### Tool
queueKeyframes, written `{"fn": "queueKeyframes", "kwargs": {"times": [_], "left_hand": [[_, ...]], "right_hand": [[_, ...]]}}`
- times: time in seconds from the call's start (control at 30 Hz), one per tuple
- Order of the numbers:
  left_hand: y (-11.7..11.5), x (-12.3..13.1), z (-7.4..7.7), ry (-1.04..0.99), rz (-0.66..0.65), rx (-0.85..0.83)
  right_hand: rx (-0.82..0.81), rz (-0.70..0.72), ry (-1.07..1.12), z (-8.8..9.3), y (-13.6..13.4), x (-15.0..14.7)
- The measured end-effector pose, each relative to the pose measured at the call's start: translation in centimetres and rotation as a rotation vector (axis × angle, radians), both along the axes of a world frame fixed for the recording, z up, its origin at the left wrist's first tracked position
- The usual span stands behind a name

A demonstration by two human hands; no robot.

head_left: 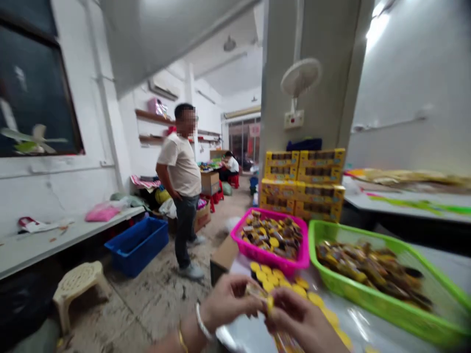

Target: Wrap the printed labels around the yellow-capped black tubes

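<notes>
Left hand (235,296) was pinched shut on a small brownish piece (256,291), right hand (300,316) gripped the yellow bit (270,303) beside it (kinda blurry, tbh), near yellow discs (315,298).

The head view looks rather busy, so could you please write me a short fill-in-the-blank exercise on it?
1. In the picture, the pink basket stands to the ____ of the green basket.
2. The left hand and right hand hold one small item whose end by the right fingertips is ____.
3. Near the stool is a ____ tub.
4. The fan is ____ the stacked boxes.

Missing words: left; yellow; blue; above.
</notes>
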State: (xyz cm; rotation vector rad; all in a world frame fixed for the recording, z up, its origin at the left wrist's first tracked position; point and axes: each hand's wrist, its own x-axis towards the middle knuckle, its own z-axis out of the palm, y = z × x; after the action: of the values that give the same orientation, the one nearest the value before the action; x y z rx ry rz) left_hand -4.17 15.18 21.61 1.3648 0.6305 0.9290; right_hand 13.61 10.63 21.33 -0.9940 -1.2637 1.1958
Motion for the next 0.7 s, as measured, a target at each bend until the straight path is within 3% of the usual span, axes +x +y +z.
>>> {"fn": "queueKeyframes", "kwargs": {"times": [0.07, 0.17, 0.37, 0.47, 0.63, 0.7], "left_hand": [[-0.6, -0.3, 0.5, -0.004, 0.005, -0.046], [-1.1, -0.6, 0.0, -0.045, 0.001, -0.12], [-2.0, -1.2, -2.4, -0.106, -0.124, -0.355], [-2.1, -1.0, -3.4, -0.068, -0.089, -0.394], [-2.2, -0.7, -4.5, -0.118, -0.177, -0.445], [-2.2, -0.5, -4.8, -0.09, -0.137, -0.46]], "right_hand": [[-0.025, 0.083, 0.066, 0.0, -0.4, -0.1], [-0.024, 0.134, 0.147, -0.8, -0.5, -0.3], [-0.017, 0.045, 0.321, -4.0, -1.4, -1.2], [0.035, 0.073, 0.236, -4.7, -1.9, -1.5], [0.102, -0.031, 0.262, -5.6, -2.5, -1.7], [0.104, -0.044, 0.219, -5.7, -2.6, -1.8]]}}
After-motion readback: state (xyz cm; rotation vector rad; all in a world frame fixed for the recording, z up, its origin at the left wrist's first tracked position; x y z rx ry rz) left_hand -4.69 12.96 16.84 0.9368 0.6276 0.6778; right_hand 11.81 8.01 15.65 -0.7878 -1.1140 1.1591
